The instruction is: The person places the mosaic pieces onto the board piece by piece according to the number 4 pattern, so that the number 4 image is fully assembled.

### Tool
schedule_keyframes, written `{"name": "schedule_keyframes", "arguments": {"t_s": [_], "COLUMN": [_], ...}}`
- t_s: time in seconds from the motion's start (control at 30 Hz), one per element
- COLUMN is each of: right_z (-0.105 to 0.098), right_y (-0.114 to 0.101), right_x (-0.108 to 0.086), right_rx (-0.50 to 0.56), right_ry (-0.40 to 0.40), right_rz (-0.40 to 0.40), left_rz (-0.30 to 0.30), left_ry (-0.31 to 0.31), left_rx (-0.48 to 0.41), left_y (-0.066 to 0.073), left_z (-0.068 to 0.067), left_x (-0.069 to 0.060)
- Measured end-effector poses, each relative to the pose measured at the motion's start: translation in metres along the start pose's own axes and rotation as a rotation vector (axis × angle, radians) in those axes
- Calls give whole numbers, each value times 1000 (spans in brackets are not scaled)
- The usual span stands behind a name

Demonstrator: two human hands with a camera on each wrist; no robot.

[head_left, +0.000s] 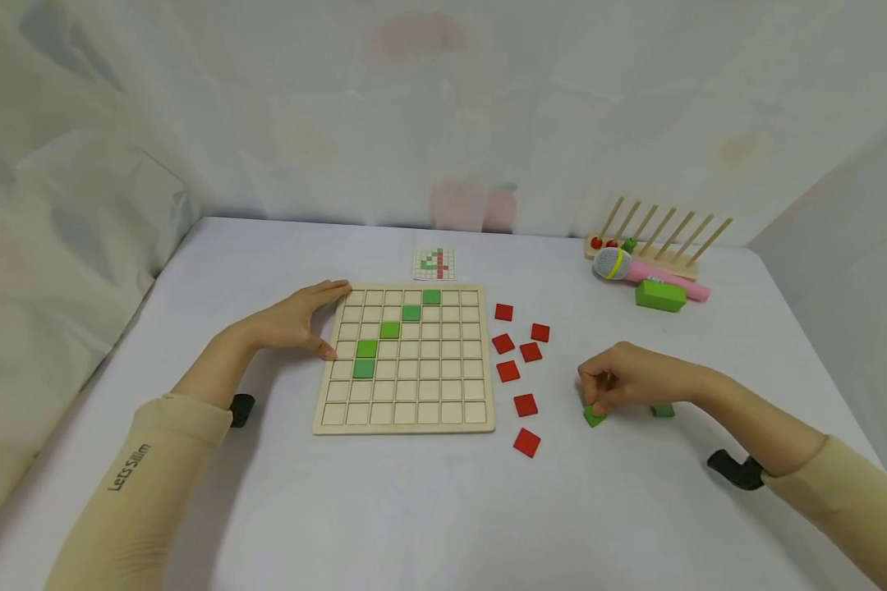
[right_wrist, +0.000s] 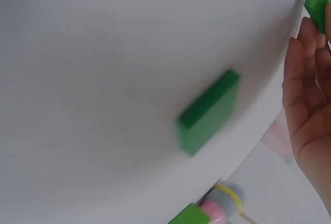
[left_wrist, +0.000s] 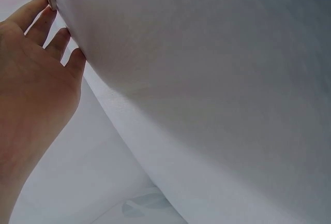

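My left hand (head_left: 288, 322) touches the left edge of a wooden grid board (head_left: 406, 428), thumb and fingers spread along it. Several green tiles lie in the board's cells in a rising diagonal, one of them a tile (head_left: 390, 330) near the middle. To the right of the board, my right hand (head_left: 639, 377) pinches a green square tile (head_left: 594, 417) between thumb and fingers, low over the table. Another green tile (right_wrist: 209, 113) lies on the white cloth below that hand, partly hidden by it in the head view.
Several red tiles (head_left: 526, 405) are scattered between the board and my right hand. A small pattern card (head_left: 434, 263) lies behind the board. At the back right are a pink toy microphone (head_left: 646, 271), a green block (head_left: 661, 295) and a wooden peg stand (head_left: 683, 267).
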State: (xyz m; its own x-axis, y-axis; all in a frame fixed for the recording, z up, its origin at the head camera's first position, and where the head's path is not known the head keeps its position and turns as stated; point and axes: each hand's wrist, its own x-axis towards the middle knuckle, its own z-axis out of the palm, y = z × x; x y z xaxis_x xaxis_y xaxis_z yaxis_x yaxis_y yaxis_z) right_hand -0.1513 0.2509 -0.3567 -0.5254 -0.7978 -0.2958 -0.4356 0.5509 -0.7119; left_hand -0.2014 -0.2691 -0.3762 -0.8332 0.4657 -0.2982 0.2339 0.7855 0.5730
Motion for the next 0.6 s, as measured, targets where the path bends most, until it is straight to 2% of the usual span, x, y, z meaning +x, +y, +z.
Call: {"name": "schedule_keyframes", "arguments": {"t_s": [0.17,0.33,0.6], "right_z": [-5,-7,-6], "right_y": [-14,-29,-55], "right_x": [16,37,70], "right_rx": [10,70,108], "right_ry": [49,108,123], "right_rz": [31,58,40], "left_rz": [-3,-1,-3], "left_ry": [-4,-5,-1], "left_rx": [-4,-3,4], "left_y": [1,2,0], "left_z": [0,-1,0], "left_x": [0,-1,0]}}
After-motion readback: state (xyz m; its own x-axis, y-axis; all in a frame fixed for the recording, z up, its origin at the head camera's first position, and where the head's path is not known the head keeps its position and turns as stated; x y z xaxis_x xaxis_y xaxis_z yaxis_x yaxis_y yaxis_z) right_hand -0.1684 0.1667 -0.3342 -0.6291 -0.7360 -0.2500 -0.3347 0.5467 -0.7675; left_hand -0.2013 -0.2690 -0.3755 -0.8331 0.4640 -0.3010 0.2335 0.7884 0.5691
